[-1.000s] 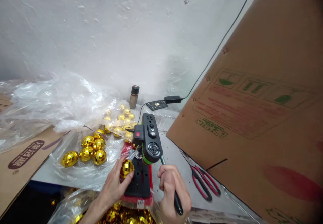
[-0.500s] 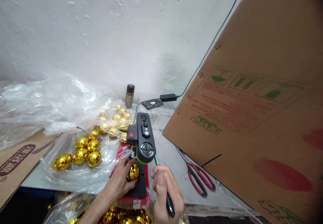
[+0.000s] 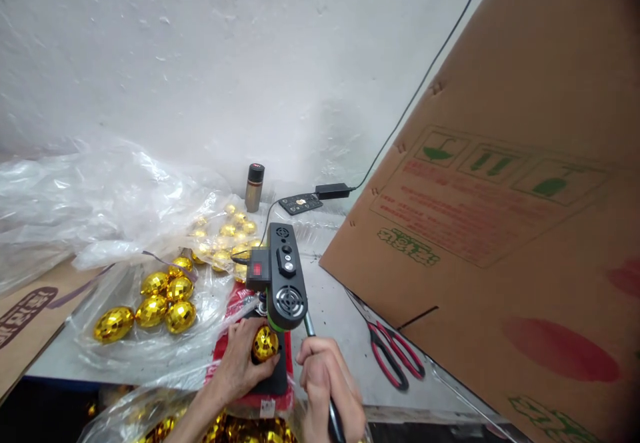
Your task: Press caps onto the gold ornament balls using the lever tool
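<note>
A small black bench drill press stands on the table, its black base resting on red plastic. Beneath its head, my left hand is closed around a shiny gold faceted ball, thumb on the near side and fingers on the left and far side. The ball's upper face is visible, just in front of the head. My right hand is wrapped round the black-gripped lever at the machine's right side. The bit or tool under the head is hidden.
More gold balls lie on clear plastic to the left, with others in a bag at the front edge. Red-and-black scissors lie beside a large leaning carton. Behind stand a spray can and a power adapter.
The gold ball shows more fully in front of the machine head, with my left hand still around it. My right hand stays on the lever. The whole view has shifted slightly.
</note>
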Action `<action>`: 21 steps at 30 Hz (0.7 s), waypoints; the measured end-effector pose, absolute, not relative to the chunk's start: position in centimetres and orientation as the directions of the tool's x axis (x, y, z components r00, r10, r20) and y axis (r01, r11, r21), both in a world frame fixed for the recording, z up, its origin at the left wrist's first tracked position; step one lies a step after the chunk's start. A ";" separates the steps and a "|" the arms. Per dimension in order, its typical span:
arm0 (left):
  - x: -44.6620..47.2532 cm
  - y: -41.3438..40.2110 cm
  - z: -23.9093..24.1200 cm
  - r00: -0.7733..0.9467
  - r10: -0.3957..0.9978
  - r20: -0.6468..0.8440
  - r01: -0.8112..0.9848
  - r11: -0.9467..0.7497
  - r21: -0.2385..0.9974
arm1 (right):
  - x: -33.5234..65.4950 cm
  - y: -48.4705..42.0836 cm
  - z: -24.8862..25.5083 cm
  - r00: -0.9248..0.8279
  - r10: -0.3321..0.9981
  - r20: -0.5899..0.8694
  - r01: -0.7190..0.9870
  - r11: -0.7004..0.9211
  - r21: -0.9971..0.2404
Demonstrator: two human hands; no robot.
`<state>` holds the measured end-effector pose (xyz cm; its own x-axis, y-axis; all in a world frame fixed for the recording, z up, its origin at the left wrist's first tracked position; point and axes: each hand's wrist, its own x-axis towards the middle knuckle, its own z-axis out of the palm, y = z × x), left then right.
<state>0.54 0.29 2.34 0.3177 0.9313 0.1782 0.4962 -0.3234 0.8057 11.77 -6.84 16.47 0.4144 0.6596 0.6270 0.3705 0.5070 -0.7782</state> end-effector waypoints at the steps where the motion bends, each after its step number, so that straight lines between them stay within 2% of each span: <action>1: 0.6 0.3 2.3 0.313 0.933 0.177 0.499 -0.320 0.805 | 11.7 -6.9 16.2 0.421 0.659 0.624 0.373 0.501 -0.781; 9: 0.8 0.1 2.1 0.278 0.951 0.134 0.535 -0.269 0.801 | 10.9 -7.0 13.0 0.463 0.608 0.644 0.442 0.472 -0.763; 14: 1.0 0.1 2.1 0.275 0.953 0.126 0.549 -0.263 0.793 | 9.9 -6.4 12.7 0.539 0.542 0.645 0.455 0.457 -0.765; 21: 1.3 0.1 2.1 0.268 0.955 0.129 0.554 -0.262 0.790 | 9.6 -6.0 12.4 0.556 0.506 0.659 0.469 0.463 -0.752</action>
<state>1.31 0.06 2.06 0.2683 0.9547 0.1287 0.5536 -0.2622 0.7905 9.55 -6.03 12.36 0.5563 0.5060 0.6592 0.4692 0.4634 -0.7517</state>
